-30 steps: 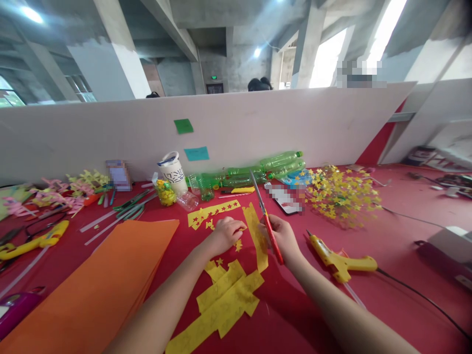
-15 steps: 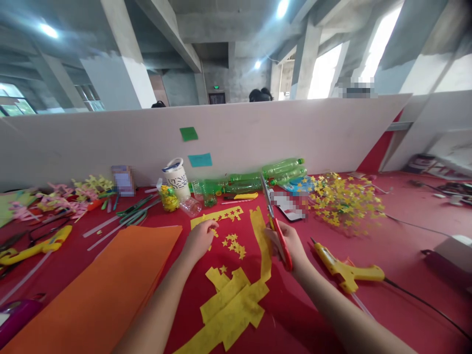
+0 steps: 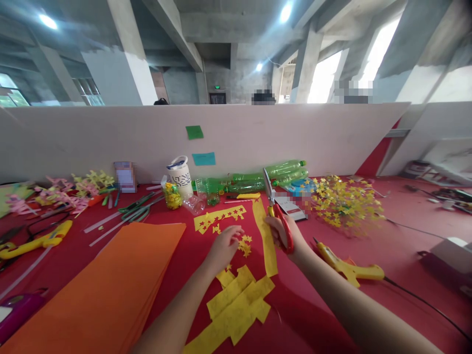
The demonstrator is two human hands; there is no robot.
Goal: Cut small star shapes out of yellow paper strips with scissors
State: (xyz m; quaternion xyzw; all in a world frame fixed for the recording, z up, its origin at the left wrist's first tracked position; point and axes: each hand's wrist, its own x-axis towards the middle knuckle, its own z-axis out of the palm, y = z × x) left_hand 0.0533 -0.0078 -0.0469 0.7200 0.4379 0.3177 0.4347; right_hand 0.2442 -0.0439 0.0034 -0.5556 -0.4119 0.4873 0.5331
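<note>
My right hand (image 3: 293, 235) is wrapped round the red handle of a pair of scissors (image 3: 268, 184), blades pointing up and away from me. Under its fingers lies a long yellow strip (image 3: 265, 241). My left hand (image 3: 223, 246) hovers beside a small pile of yellow star cut-outs (image 3: 245, 245), fingers loosely bent and apart, with nothing visible in them. Beyond it rests a yellow strip with star-shaped holes (image 3: 221, 216). Nearer to me, several overlapping yellow pieces (image 3: 239, 305) are spread on the red table (image 3: 306, 305).
Orange sheets (image 3: 96, 280) are stacked at left. A yellow glue gun (image 3: 348, 268) lies at right, below a bunch of yellow stars (image 3: 342, 201). Green plastic bottles (image 3: 254, 182), a white cup (image 3: 180, 177) and a yellow cutter knife (image 3: 249, 196) line the back by the white partition (image 3: 276, 132).
My left hand has moved right, from beside the holed strip to the star pile, and its fingers have loosened. My right hand keeps the scissors, the blades slightly shifted.
</note>
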